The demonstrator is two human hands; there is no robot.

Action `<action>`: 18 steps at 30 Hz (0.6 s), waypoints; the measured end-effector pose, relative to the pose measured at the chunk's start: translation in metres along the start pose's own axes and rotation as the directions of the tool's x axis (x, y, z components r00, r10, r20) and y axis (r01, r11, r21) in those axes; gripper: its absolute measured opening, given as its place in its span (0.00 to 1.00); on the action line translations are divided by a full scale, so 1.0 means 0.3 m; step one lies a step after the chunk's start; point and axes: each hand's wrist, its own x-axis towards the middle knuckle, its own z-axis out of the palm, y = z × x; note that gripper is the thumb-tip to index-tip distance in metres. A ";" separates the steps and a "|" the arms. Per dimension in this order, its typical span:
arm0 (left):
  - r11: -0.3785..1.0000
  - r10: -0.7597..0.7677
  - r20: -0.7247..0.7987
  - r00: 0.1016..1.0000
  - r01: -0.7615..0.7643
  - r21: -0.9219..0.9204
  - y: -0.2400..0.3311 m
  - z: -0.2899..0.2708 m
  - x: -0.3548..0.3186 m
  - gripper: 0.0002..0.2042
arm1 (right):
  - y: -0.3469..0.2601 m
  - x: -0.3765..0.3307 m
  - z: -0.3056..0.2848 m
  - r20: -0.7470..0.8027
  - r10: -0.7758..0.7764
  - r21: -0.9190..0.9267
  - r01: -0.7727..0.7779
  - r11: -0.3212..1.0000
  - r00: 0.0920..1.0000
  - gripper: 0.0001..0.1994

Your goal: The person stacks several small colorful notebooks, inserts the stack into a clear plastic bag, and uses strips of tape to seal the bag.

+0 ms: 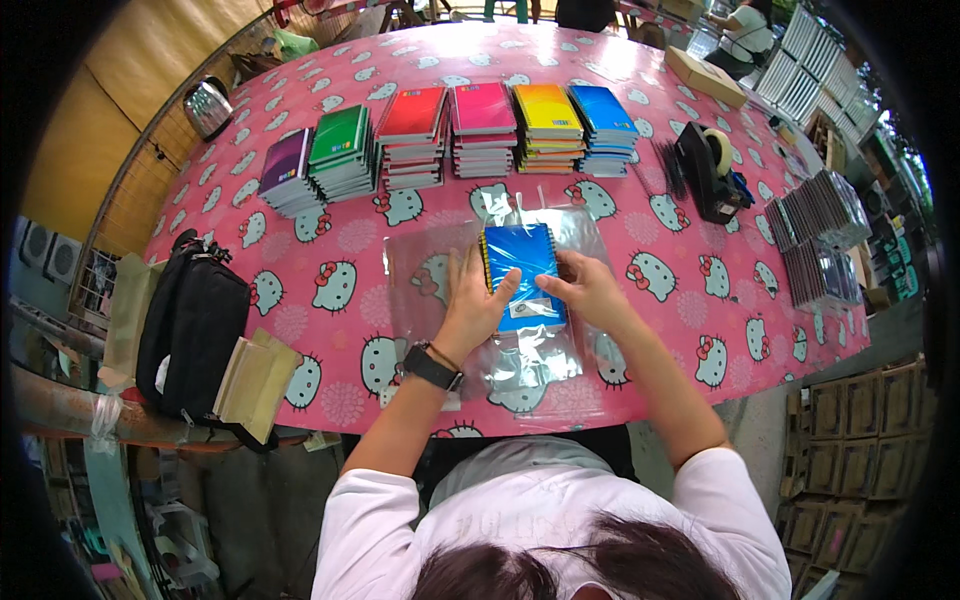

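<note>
A blue spiral notebook (520,262) with black coil binding on its left edge lies in front of me, over clear plastic sheets or bags (420,315) spread on the table. My left hand (474,305) grips its left side, with the thumb across the cover and the other fingers along the coil. At the opposite edge, my right hand (594,292) has its thumb on the cover and its fingers curled at the side. A pale label shows low on the cover. Whether more notebooks lie beneath it, I cannot tell.
Notebook stacks stand in a row beyond my hands: purple (287,160), green (338,135), red (412,112), pink (482,107), yellow (548,110), blue (603,108). A tape dispenser (700,180) and wrapped packs (820,215) sit right; a black bag (195,320) left. Another person (745,40) sits far right.
</note>
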 end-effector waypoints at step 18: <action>0.898 0.439 -0.271 0.857 -0.430 0.095 0.091 -0.059 -0.193 0.39 | -0.153 -0.140 -0.098 -0.001 -0.558 -0.134 0.553 0.823 0.830 0.30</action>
